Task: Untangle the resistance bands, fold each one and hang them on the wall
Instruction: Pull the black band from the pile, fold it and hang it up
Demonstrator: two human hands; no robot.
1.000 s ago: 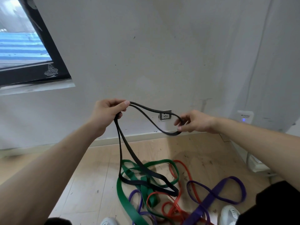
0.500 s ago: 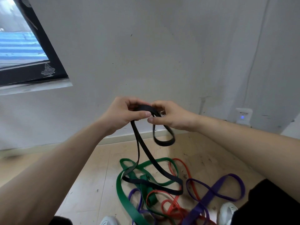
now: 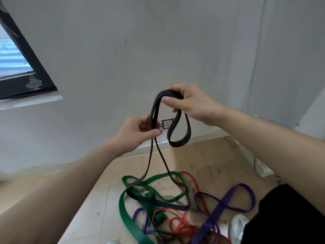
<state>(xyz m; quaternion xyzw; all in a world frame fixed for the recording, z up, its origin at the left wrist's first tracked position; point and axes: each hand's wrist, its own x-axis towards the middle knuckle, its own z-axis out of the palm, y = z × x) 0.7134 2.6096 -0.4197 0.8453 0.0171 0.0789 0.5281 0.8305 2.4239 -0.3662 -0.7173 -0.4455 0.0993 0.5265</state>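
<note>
Your right hand [image 3: 193,106] pinches the top fold of the black band [image 3: 178,144], with thumb and curled fingers closed round it, and a short loop hangs just below those fingers. Your left hand [image 3: 135,132], lower and to the left, pinches two strands of the same band between thumb and fingers. Below the left fingers the strands run down to the floor [image 3: 211,161]. There the band's far end lies across the green band [image 3: 125,217], tangled with the red band [image 3: 193,180] and the purple band [image 3: 222,205].

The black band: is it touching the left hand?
Touching. The head view shows the left hand pinching both strands of the black band between thumb and fingers.
</note>
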